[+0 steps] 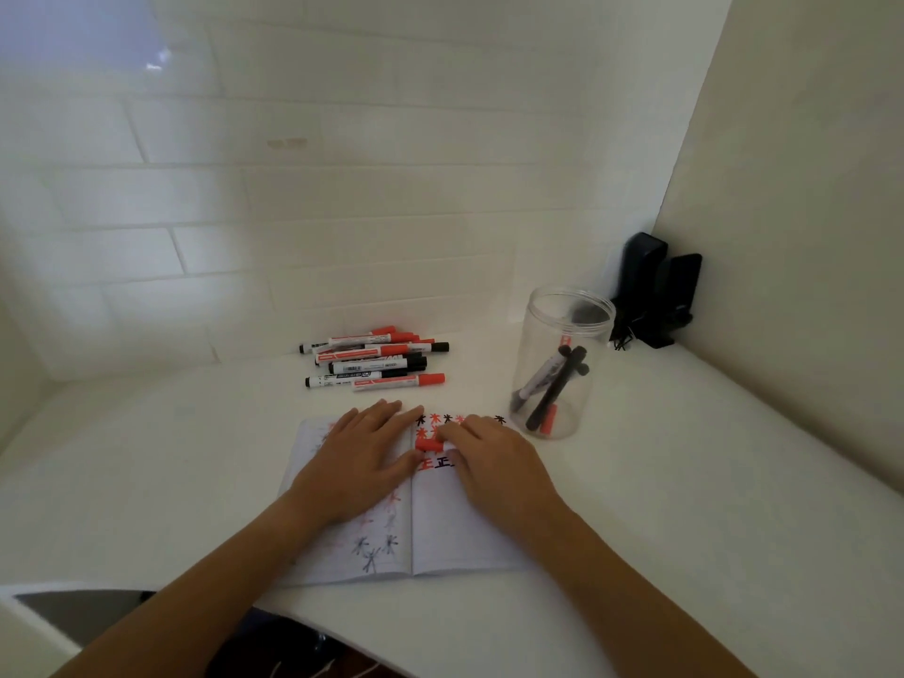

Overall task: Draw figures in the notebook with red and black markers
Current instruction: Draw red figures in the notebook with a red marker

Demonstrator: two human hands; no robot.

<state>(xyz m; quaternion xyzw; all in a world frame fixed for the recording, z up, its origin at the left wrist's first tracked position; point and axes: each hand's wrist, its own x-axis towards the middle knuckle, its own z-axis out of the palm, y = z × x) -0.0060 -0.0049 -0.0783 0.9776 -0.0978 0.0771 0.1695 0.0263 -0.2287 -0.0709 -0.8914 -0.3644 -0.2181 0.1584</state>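
Notebook (440, 530) lies open on the table; left hand (364, 457) flat, pinning its left page. Right hand (494, 457) pinches a red marker (428, 445), lying crosswise near the spine.

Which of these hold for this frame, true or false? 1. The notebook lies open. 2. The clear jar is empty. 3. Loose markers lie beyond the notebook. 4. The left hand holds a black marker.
1. True: the notebook lies open on the table.
2. False: the clear jar holds several markers.
3. True: the loose markers lie in a pile beyond it.
4. False: the left hand rests flat on the page; the right hand is at a red marker.
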